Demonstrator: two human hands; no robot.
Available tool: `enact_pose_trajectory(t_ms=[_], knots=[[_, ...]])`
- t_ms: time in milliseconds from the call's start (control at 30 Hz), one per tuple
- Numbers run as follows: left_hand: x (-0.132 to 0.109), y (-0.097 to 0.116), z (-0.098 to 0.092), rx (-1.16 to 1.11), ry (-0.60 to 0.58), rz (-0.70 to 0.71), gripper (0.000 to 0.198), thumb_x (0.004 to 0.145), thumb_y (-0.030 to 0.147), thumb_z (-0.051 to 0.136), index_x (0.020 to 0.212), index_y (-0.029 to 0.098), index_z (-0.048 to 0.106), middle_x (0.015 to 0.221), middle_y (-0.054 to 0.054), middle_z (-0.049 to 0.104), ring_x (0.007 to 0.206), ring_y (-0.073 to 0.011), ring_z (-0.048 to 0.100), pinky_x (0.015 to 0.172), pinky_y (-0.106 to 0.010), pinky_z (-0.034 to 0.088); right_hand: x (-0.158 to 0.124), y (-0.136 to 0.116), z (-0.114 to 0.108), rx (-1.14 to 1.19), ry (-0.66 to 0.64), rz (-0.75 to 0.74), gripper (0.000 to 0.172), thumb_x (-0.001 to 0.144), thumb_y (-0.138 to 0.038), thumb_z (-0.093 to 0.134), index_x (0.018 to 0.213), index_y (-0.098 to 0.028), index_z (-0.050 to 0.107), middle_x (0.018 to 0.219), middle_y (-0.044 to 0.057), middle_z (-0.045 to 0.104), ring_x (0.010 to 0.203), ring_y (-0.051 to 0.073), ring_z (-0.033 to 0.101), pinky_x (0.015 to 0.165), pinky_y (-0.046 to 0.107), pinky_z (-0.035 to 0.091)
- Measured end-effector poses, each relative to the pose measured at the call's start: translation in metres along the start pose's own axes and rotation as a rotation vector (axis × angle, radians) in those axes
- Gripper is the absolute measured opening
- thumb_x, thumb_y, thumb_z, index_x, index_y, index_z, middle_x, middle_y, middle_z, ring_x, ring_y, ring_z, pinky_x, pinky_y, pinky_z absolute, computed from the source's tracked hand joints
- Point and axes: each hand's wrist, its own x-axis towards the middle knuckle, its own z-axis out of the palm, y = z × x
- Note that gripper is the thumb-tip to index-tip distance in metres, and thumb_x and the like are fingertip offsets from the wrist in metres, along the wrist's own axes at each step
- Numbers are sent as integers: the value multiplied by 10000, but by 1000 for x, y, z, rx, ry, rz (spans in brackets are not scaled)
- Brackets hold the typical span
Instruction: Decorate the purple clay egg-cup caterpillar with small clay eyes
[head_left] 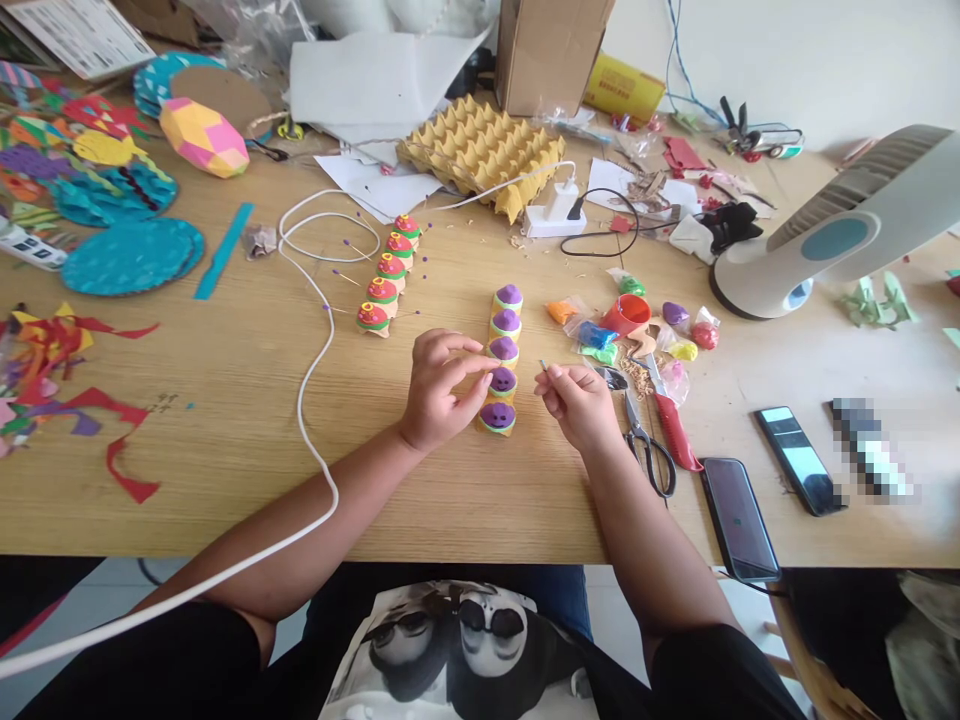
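Note:
A strip of egg-carton cups (504, 349) runs away from me, each cup topped with purple clay above a pale green band. The two nearest purple tops carry small dark marks like faces. My left hand (442, 390) is at the strip's left side, fingers apart, its fingertips at the middle cups; whether they press on them I cannot tell. Right of the strip, my right hand (577, 405) is closed in a pinch on a small thin stick, its tip poking out toward the cups. Further left stands a second egg-carton strip (391, 267) with red and green clay tops and thin side sticks.
Bagged coloured clay (598, 336), a red cup (627, 314), scissors (646, 445) and a red-handled knife (677, 430) lie to the right, near phones (741, 518) and a fan (810, 235). A white cable (304, 390) crosses my left arm. An egg tray (480, 150) sits behind.

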Motion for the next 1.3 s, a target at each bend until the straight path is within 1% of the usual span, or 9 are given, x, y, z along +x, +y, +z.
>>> enact_pose_trajectory(t_ms=[67,233,367,533,700,833,933,1100,1300], knots=[[1,0,0,-8,-1,3,133,920,228,672,1034,261,732,1082,-72,633,1105,-240,589,1040,-467,475,0,0,0,16,-14,15,464,752,-612,788,625,-173,709,564,26,657,430,64,394,398,232,272],[2,2,-1,-3,-26,-20,116,938,261,643,1004,261,739,1065,-73,639,1092,-242,592,1039,-475,472,-2,-1,1,-17,-31,-15,369,698,-531,858,752,-176,771,722,46,738,482,66,424,422,233,298],[2,2,-1,21,-43,-28,120,939,273,638,993,259,745,1066,-76,648,1091,-244,596,1035,-483,480,-3,-1,1,-41,-24,1,452,757,-608,776,643,-173,727,581,30,660,426,68,380,391,240,254],[1,2,-1,5,-34,-15,115,932,252,649,997,264,743,1067,-71,646,1094,-240,593,1039,-476,477,-3,-2,2,-30,-4,-58,332,677,-491,882,779,-196,768,750,36,732,511,73,453,439,228,335],[2,2,-1,-7,-30,9,117,934,235,647,999,262,740,1066,-65,644,1098,-236,587,1049,-468,471,-2,0,0,-7,-21,-3,424,768,-590,791,683,-177,746,617,35,679,461,74,431,411,230,294],[2,3,-1,-8,-61,8,113,937,273,656,1002,270,749,1074,-65,643,1115,-241,571,1059,-465,463,-5,1,0,-117,-77,-77,338,772,-527,827,790,-191,795,616,14,672,463,79,427,425,237,308],[1,4,-1,-12,-100,18,137,936,342,675,1021,276,760,1077,-68,647,1130,-251,551,1069,-472,455,-9,-2,2,-264,-130,-124,399,859,-575,733,775,-190,793,565,11,632,448,94,432,431,254,323],[-1,3,1,-57,-115,103,186,903,395,737,1050,286,765,1100,-62,673,1150,-252,533,1089,-475,452,-15,-7,7,-537,-269,-411,492,979,-565,582,684,-198,725,584,28,631,566,140,562,601,288,459],[0,6,1,-69,-104,156,83,880,351,784,953,311,783,1013,-29,711,1137,-227,544,1039,-430,490,-16,-8,10,-583,-376,-528,446,999,-508,584,706,-188,689,644,35,642,645,149,598,667,282,489]])
